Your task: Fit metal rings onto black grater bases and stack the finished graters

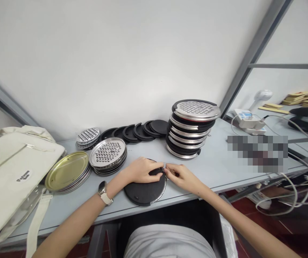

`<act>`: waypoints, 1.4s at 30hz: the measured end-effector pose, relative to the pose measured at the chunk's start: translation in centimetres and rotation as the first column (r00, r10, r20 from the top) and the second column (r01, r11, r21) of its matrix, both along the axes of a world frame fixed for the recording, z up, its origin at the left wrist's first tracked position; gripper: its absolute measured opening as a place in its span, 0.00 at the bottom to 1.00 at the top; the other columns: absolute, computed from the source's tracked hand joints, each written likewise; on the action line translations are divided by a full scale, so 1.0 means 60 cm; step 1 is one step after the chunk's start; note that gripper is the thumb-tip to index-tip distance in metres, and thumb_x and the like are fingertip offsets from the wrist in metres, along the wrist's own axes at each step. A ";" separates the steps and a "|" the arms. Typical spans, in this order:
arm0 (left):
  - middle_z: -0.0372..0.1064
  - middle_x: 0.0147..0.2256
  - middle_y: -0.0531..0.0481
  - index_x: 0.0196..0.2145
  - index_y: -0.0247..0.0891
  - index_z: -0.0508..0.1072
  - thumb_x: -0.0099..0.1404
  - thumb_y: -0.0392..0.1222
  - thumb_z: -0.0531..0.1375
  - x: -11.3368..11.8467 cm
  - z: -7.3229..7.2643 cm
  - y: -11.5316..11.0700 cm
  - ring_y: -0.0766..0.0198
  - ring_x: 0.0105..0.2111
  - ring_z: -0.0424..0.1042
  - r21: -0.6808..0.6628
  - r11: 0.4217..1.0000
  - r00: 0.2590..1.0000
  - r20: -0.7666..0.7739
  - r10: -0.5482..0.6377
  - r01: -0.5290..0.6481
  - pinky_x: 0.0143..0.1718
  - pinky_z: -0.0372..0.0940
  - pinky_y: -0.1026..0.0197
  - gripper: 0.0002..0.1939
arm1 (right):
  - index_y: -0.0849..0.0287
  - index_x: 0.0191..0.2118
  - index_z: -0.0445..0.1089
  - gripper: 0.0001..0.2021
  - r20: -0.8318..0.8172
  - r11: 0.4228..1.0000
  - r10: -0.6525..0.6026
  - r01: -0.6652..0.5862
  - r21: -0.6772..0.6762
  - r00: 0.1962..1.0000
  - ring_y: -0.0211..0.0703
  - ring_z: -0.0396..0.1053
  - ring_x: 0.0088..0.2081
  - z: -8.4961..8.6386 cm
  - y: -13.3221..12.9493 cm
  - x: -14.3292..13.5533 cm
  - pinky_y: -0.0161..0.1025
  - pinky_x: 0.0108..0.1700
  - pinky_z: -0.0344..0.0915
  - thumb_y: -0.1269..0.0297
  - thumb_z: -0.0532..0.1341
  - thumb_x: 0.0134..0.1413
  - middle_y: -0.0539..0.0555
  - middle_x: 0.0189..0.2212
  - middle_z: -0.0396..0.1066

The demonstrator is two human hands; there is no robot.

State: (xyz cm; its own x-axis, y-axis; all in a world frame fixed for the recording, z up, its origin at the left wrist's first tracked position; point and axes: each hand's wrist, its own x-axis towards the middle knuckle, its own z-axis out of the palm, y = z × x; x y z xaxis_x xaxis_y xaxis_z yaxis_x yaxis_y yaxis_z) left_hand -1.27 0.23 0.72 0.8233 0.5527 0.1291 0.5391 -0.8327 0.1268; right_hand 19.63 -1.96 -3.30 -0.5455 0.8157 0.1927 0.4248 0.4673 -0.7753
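A round black disc (145,191) with a thin silvery rim along its right side lies at the table's front edge. My left hand (144,170) rests over its upper part, thumb and fingers closed on the upper right edge. Right beside those fingertips, my right hand (180,175) is closed in a pinch at the same edge of the disc. Whatever sits between the right fingertips is too small and covered to make out. The left hand and forearm hide the disc's upper left part.
Behind my hands stands a tall stack of perforated metal discs (197,109) with black rings. Overlapping black discs (129,133) line the wall. Leftward are perforated plates (108,152), gold-coloured discs (67,170) and a cream bag (14,172). White cables (295,190) hang at right.
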 end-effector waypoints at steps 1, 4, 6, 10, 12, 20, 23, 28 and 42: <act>0.72 0.30 0.52 0.40 0.41 0.67 0.65 0.44 0.53 0.000 0.000 0.000 0.64 0.28 0.70 -0.002 1.000 1.000 0.006 -0.002 0.002 0.27 0.53 0.64 0.08 | 0.58 0.24 0.54 0.17 0.000 1.000 0.001 -0.001 0.001 1.000 0.33 0.48 0.22 0.001 0.000 0.000 0.32 0.25 0.47 0.57 0.48 0.64 0.44 0.19 0.48; 0.72 0.30 0.52 0.40 0.41 0.68 0.65 0.44 0.53 -0.001 -0.002 0.001 0.64 0.28 0.71 -0.001 1.000 1.000 0.020 -0.007 0.007 0.27 0.53 0.64 0.08 | 0.59 0.24 0.56 0.18 0.000 1.000 0.003 -0.003 0.004 1.000 0.33 0.48 0.23 0.004 -0.001 0.000 0.33 0.25 0.47 0.56 0.47 0.64 0.44 0.20 0.49; 0.72 0.30 0.52 0.40 0.41 0.68 0.65 0.44 0.52 -0.002 -0.003 0.001 0.64 0.28 0.71 0.001 1.000 1.000 0.022 -0.006 0.006 0.27 0.53 0.64 0.09 | 0.59 0.24 0.56 0.18 0.002 1.000 0.008 -0.008 0.002 1.000 0.33 0.48 0.23 0.005 -0.001 -0.001 0.33 0.26 0.47 0.57 0.47 0.64 0.45 0.20 0.49; 0.73 0.31 0.52 0.41 0.41 0.69 0.66 0.45 0.52 -0.004 -0.004 0.002 0.64 0.29 0.71 -0.011 1.000 0.999 0.035 -0.013 0.013 0.28 0.54 0.64 0.10 | 0.59 0.23 0.55 0.19 0.019 1.000 0.004 -0.004 -0.007 1.000 0.33 0.47 0.23 0.003 0.000 0.000 0.33 0.25 0.46 0.56 0.47 0.64 0.45 0.20 0.48; 0.73 0.31 0.51 0.43 0.41 0.70 0.66 0.44 0.52 -0.004 -0.004 0.002 0.64 0.29 0.71 -0.014 1.000 0.999 0.046 -0.017 0.017 0.28 0.55 0.64 0.11 | 0.59 0.22 0.55 0.20 0.025 1.000 0.000 0.000 -0.014 1.000 0.33 0.47 0.22 0.001 0.000 0.000 0.33 0.25 0.46 0.56 0.47 0.64 0.45 0.19 0.48; 0.74 0.32 0.51 0.43 0.41 0.71 0.65 0.44 0.52 -0.004 -0.003 0.001 0.63 0.30 0.72 -0.018 1.000 0.999 0.051 -0.016 0.017 0.29 0.56 0.65 0.12 | 0.59 0.22 0.55 0.19 0.021 1.000 0.005 -0.005 -0.005 1.000 0.33 0.49 0.22 0.004 0.000 -0.002 0.33 0.25 0.47 0.56 0.47 0.64 0.45 0.19 0.49; 0.74 0.32 0.51 0.43 0.41 0.70 0.66 0.44 0.52 -0.004 -0.004 0.002 0.63 0.30 0.72 -0.022 1.000 0.999 0.049 -0.020 0.021 0.29 0.56 0.65 0.11 | 0.59 0.23 0.55 0.19 0.017 1.000 0.015 -0.015 -0.006 1.000 0.33 0.48 0.22 0.003 0.001 -0.001 0.33 0.25 0.46 0.57 0.47 0.63 0.45 0.19 0.49; 0.73 0.31 0.51 0.42 0.41 0.71 0.65 0.44 0.52 -0.003 -0.003 0.001 0.64 0.29 0.71 -0.037 0.999 0.998 0.060 -0.020 0.023 0.29 0.57 0.65 0.11 | 0.59 0.23 0.57 0.19 0.019 1.000 0.031 -0.031 -0.003 0.999 0.33 0.47 0.22 0.002 0.002 0.000 0.33 0.24 0.46 0.55 0.47 0.63 0.45 0.19 0.47; 0.74 0.31 0.51 0.44 0.42 0.70 0.66 0.43 0.52 -0.003 -0.003 0.002 0.63 0.29 0.71 -0.016 0.999 0.998 0.051 -0.038 0.039 0.29 0.56 0.64 0.12 | 0.58 0.23 0.54 0.19 0.040 0.999 0.042 -0.042 0.009 0.998 0.32 0.47 0.21 -0.001 0.001 0.001 0.33 0.24 0.46 0.55 0.47 0.63 0.44 0.18 0.48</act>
